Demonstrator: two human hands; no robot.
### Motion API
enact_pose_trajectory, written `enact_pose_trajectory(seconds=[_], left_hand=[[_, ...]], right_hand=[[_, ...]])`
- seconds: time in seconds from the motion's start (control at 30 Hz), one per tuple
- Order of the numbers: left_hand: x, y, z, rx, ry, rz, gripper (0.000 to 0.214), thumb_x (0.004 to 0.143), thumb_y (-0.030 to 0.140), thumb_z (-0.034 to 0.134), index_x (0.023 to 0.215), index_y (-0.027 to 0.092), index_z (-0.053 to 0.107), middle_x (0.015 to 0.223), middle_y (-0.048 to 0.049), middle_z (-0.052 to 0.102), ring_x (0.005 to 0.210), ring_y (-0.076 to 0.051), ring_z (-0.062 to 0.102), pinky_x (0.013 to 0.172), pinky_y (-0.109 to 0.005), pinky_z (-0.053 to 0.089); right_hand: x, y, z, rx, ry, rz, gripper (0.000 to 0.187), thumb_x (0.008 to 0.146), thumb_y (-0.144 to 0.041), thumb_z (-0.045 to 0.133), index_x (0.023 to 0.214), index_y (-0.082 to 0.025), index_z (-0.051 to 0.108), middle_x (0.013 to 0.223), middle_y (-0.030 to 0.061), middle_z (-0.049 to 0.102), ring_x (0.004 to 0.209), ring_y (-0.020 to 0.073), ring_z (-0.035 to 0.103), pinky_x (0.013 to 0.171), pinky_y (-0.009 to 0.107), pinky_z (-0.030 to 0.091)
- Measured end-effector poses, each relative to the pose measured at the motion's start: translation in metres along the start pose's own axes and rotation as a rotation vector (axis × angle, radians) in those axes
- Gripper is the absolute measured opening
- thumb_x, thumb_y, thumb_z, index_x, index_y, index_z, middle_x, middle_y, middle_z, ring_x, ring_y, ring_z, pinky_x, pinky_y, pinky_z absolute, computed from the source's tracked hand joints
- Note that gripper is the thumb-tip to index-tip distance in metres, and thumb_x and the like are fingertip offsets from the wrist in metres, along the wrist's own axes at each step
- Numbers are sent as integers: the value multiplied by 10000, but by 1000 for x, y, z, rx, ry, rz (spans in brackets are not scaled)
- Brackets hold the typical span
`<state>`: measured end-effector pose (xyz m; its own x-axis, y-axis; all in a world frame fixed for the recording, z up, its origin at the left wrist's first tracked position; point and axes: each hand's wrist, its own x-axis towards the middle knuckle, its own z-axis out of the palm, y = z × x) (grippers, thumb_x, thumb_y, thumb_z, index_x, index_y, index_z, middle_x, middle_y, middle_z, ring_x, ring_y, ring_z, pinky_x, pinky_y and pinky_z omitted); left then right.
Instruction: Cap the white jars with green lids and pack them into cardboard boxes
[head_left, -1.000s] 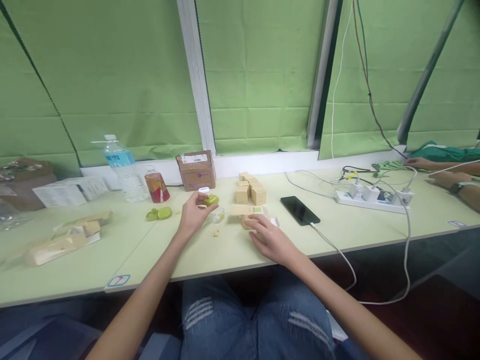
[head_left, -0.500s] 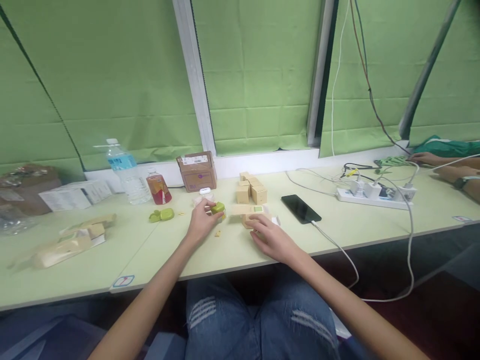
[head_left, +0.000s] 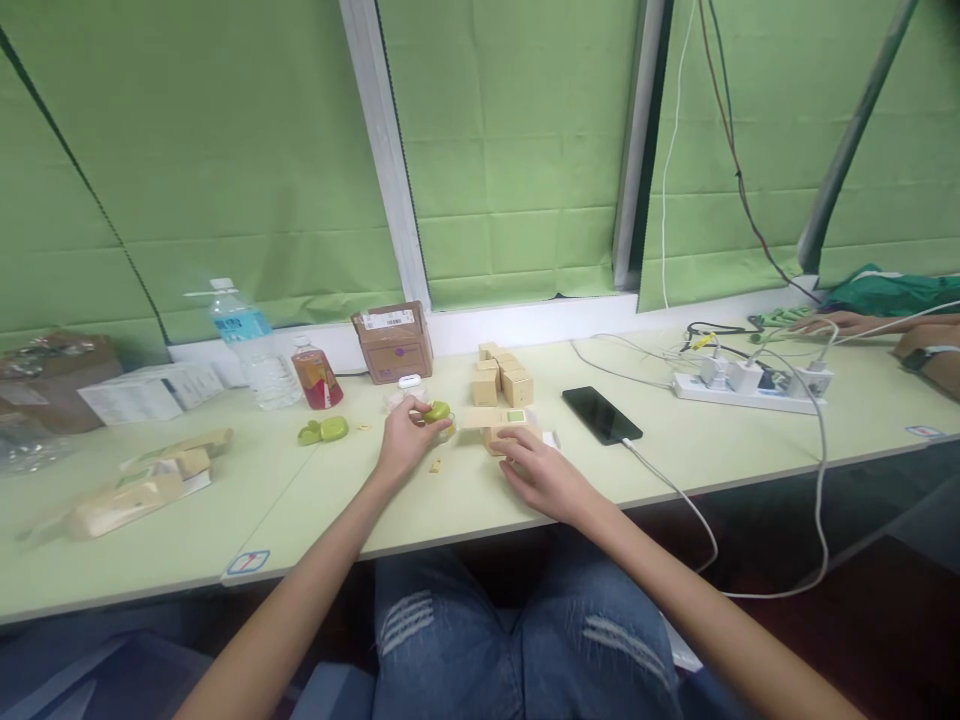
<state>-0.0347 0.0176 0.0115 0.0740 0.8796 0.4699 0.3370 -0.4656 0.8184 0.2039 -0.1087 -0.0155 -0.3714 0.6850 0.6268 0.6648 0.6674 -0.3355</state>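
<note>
My left hand (head_left: 405,440) pinches a small green cap (head_left: 436,410) low over a small clear jar (head_left: 445,428) on the pale table (head_left: 450,490). My right hand (head_left: 538,470) lies on the table with curled fingers touching a small tan carton (head_left: 498,420) with a green label. A cluster of small tan boxes (head_left: 502,376) stands just behind. Two more green caps (head_left: 324,430) lie to the left of my left hand. A tiny yellow scrap (head_left: 434,466) sits between my hands.
At the back stand a water bottle (head_left: 251,345), a red-liquid bottle (head_left: 315,372) and a brown cardboard box (head_left: 394,342). A black phone (head_left: 601,416) with a white cable lies right of me. A power strip (head_left: 750,385) and another person's hands (head_left: 900,340) are far right. Packets (head_left: 135,485) lie left.
My left hand has carried the green cap down and to the right, from raised above the table to just over the clear jar. My right hand has stayed by the tan carton.
</note>
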Motion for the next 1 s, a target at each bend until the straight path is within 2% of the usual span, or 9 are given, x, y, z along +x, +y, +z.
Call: enact_pose_trajectory(seconds=[0.17, 0.3, 0.37, 0.53, 0.83, 1.0], left_hand=[[4, -3, 0, 14, 30, -20, 468, 617, 432, 879, 840, 209, 532, 901, -61, 725, 808, -245, 711, 696, -364, 546], [7, -5, 2, 55, 132, 70, 450, 625, 462, 869, 836, 201, 569, 990, -69, 703, 928, -241, 687, 867, -415, 545], [7, -7, 3, 40, 101, 77, 447, 624, 457, 868, 833, 201, 568, 1005, -72, 703, 933, -243, 686, 867, -416, 547], [6, -11, 4, -23, -25, -1, 463, 612, 446, 872, 827, 199, 545, 1032, -91, 712, 832, -232, 702, 719, -362, 556], [5, -12, 1, 68, -57, -35, 405, 655, 447, 816, 858, 200, 569, 1109, -108, 697, 938, -265, 691, 742, -357, 553], [0, -6, 0, 103, -14, 24, 376, 786, 511, 704, 964, 199, 593, 1074, -95, 698, 957, -246, 679, 783, -357, 542]], right_hand=[[0, 0, 0, 0, 16, -10, 366, 981, -137, 478, 1321, -227, 578, 1342, 157, 571, 1229, 265, 611, 1013, 452, 560], [1, -1, -1, 1, 6, -11, 352, 983, -138, 473, 1309, -217, 581, 1337, 157, 570, 1232, 264, 609, 1017, 448, 558], [1, -1, -1, 1, -1, -7, 345, 984, -138, 471, 1302, -212, 579, 1339, 157, 567, 1230, 262, 611, 1020, 443, 556], [1, -1, -1, -1, -2, -4, 342, 982, -134, 467, 1296, -213, 578, 1341, 158, 564, 1216, 260, 618, 1008, 441, 562], [1, -3, -2, 1, -2, 3, 333, 977, -129, 478, 1276, -215, 597, 1332, 152, 573, 1201, 255, 623, 1004, 434, 563], [1, -3, -2, -5, -4, 0, 331, 979, -132, 480, 1276, -221, 596, 1337, 149, 571, 1216, 255, 615, 1013, 434, 556]])
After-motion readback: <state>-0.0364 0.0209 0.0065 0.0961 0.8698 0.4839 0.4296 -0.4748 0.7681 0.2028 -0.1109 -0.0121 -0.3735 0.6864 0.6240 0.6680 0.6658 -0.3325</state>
